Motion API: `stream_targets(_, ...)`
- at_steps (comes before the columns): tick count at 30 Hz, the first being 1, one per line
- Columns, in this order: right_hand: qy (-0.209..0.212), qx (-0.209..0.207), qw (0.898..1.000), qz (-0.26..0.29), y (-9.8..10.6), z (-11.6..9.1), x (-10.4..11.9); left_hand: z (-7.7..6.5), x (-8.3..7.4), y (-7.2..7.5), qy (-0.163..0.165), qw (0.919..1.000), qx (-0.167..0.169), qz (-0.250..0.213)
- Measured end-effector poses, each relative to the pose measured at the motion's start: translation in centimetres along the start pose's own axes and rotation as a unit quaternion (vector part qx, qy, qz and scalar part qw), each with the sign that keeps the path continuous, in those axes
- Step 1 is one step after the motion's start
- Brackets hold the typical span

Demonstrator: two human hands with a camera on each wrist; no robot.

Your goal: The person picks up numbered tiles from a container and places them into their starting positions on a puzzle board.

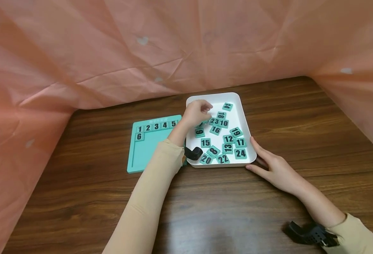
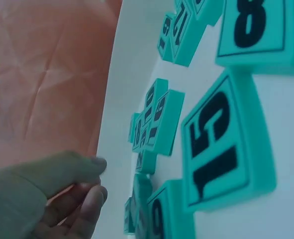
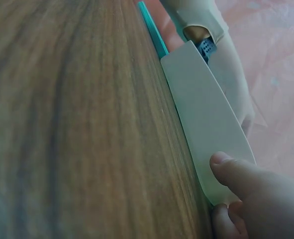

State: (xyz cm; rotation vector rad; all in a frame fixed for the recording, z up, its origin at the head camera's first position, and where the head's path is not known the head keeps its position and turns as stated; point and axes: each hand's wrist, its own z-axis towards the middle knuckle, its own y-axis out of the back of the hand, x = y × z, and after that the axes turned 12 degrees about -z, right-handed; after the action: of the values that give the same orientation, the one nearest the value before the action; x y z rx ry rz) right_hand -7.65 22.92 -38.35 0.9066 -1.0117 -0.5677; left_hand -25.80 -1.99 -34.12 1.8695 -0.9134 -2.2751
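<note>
Over the far left part of a white tray (image 1: 218,100) hovers my left hand (image 1: 196,113), its fingers loosely bent. In the left wrist view, the thumb and fingertips stand a little apart with nothing visible between them. Several teal number tiles lie scattered in the tray, among them tile 15 (image 2: 219,142), tile 16 (image 1: 215,130) and tile 24 (image 1: 240,153). My right hand (image 1: 276,173) holds the tray's near right corner, the thumb on its front wall and fingers along the right side. Left of the tray lies a teal board (image 1: 151,148) with tiles 1 to 6 set along its top left.
The tray and board rest on a dark wood-grain table (image 1: 284,123). A pink cloth (image 1: 126,53) hangs behind and at the sides. Black wrist devices sit at both cuffs; the left one (image 1: 194,153) overhangs the tray's near left corner. My left forearm crosses over the board's right part.
</note>
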Motion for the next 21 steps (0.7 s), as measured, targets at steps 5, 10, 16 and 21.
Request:
stream_targets(5, 0.005, 0.003, 1.000, -0.007, -0.05, -0.09, 0.31, -0.43, 0.41, -0.29, 0.024, 0.9991, -0.026, 0.024)
stream_targets(10, 0.005, 0.004, 1.000, -0.010, 0.01, -0.08, 0.43, -0.57, 0.36, -0.41, 0.047, 0.9970, -0.033, 0.052)
stream_targets(16, 0.004, 0.005, 1.000, -0.011, -0.02, -0.13, 0.42, -0.49, 0.51, -0.67, 0.084, 0.9937, -0.022, 0.072)
stream_targets(21, 0.006, 0.002, 1.000, -0.009, -0.11, -0.14, 0.34, -0.43, 0.81, -0.87, 0.090, 0.9916, -0.010, 0.092)
